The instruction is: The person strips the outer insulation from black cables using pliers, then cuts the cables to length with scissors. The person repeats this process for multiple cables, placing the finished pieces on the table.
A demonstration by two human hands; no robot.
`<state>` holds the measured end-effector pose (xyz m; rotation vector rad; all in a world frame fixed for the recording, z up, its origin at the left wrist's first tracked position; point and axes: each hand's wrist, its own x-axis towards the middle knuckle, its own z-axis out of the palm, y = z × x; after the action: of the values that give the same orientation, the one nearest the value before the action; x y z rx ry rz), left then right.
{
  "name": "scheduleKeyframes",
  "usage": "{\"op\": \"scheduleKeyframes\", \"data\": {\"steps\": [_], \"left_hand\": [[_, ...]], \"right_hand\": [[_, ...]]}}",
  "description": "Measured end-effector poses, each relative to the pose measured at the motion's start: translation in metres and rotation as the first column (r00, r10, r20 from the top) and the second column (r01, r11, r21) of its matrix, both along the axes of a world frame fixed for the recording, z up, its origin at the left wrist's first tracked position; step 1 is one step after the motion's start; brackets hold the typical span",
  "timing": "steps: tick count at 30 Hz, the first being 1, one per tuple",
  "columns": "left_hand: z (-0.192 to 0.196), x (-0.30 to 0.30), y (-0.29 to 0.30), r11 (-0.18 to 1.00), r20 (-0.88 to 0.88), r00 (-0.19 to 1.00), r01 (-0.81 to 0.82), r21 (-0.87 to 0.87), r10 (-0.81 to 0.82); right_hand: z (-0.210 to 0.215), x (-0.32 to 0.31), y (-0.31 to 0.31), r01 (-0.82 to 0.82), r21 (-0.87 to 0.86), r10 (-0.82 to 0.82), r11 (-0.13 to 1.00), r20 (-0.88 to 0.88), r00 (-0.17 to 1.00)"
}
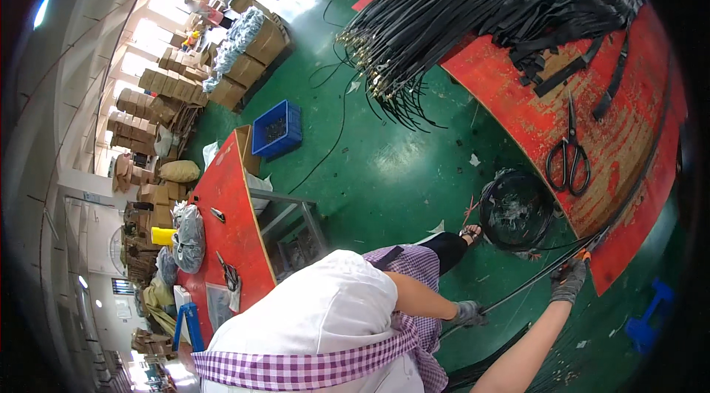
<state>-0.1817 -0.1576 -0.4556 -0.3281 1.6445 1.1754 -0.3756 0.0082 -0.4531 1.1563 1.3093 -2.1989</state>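
Observation:
My left hand (470, 313), in a grey glove, is closed around a bundle of thin black cables (518, 292). The bundle stretches from there to the right, up to the corner of a red worktable (547, 119). At that corner my right hand (568, 280), also gloved, is closed on a small orange-handled tool (584, 254) beside the cables; its working end is hidden. Black-handled scissors (569, 160) lie on the worn tabletop, apart from both hands. Farther back on the same table rest a large bundle of black cables (436, 16) and dark fabric strips (569, 16).
A round black bin (515, 209) with clear plastic in it stands by the table edge, near my foot (470, 233). Another red table (229, 223) is at left, carrying bagged goods. A blue crate (277, 129) sits on the green floor. Stacked cartons (251, 53) line the far side.

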Motion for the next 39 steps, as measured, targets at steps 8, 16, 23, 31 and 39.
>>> {"op": "scheduleKeyframes", "data": {"steps": [8,16,23,31,39], "left_hand": [[-0.118,0.054,-0.002,0.998,-0.069,0.997,0.025,0.050,-0.022],[-0.104,0.043,-0.012,0.976,0.204,0.975,-0.127,0.178,0.090],[0.000,-0.040,0.000,0.975,-0.204,0.954,-0.206,0.083,0.219],[0.007,-0.067,0.015,0.981,-0.015,0.990,-0.135,0.137,0.138],[-0.060,0.011,-0.002,1.000,-0.063,0.998,-0.024,-0.009,0.023]], "right_hand": [[0.003,0.001,-0.003,-0.020,-0.020,0.020,1.000,0.009,1.000],[0.014,0.000,-0.007,-0.001,-0.013,0.001,1.000,0.015,1.000],[0.022,0.000,-0.010,0.022,-0.024,-0.021,0.999,0.023,1.000],[0.014,0.001,-0.005,-0.016,-0.031,0.017,0.999,0.016,1.000],[0.002,0.006,0.000,-0.170,-0.148,0.141,0.974,-0.187,0.972]]}}
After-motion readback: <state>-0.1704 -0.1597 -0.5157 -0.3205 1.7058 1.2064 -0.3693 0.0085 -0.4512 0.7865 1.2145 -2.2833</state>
